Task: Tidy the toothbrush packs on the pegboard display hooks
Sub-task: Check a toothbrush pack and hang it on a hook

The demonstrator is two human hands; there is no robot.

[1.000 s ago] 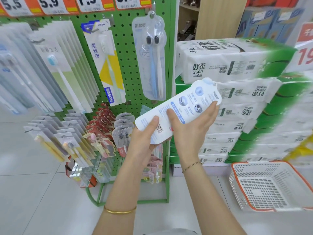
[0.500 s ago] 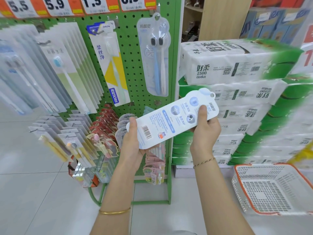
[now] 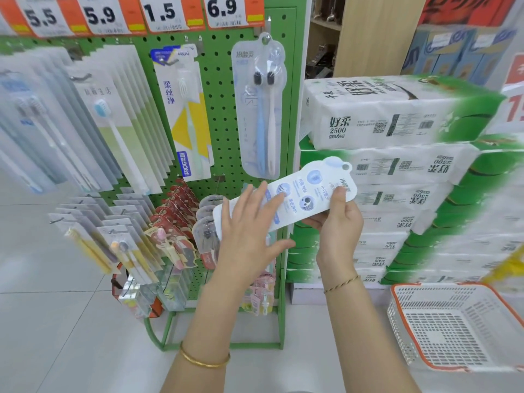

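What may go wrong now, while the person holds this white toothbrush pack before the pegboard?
1. Only the right hand pinches the white pack, near its hole end; the left hand is open, so the pack may slip or tilt.
2. Its printed back faces the camera; hung so, it might face opposite to the hanging pack.

The pegboard (image 3: 221, 109) is bright green with an even grid of dark holes. Above it, the price tags (image 3: 224, 9) show black numerals on white and orange. On it, a clear pack (image 3: 262, 109) holds blue and white toothbrushes with black bristles. In front of it, the white pack (image 3: 306, 194) bears pale blue circles. Right of it, the tissue bales (image 3: 397, 114) are white and green, and the basket (image 3: 399, 321) is white mesh with an orange rim.
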